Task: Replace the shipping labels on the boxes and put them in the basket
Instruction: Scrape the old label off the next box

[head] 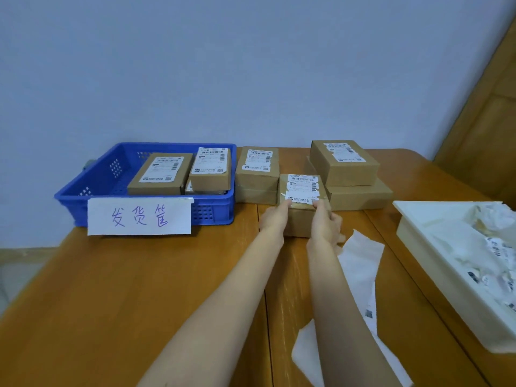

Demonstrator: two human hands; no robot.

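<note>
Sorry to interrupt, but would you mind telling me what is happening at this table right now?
A person is relabelling small cardboard boxes. Both hands are on one box near the middle of the wooden table: the left hand and the right hand hold its near end, fingers at the lower edge of its torn, wrinkled label. Two labelled boxes already lie in the blue basket. More boxes are stacked behind, and a white tray on the right holds crumpled label scraps.
</note>
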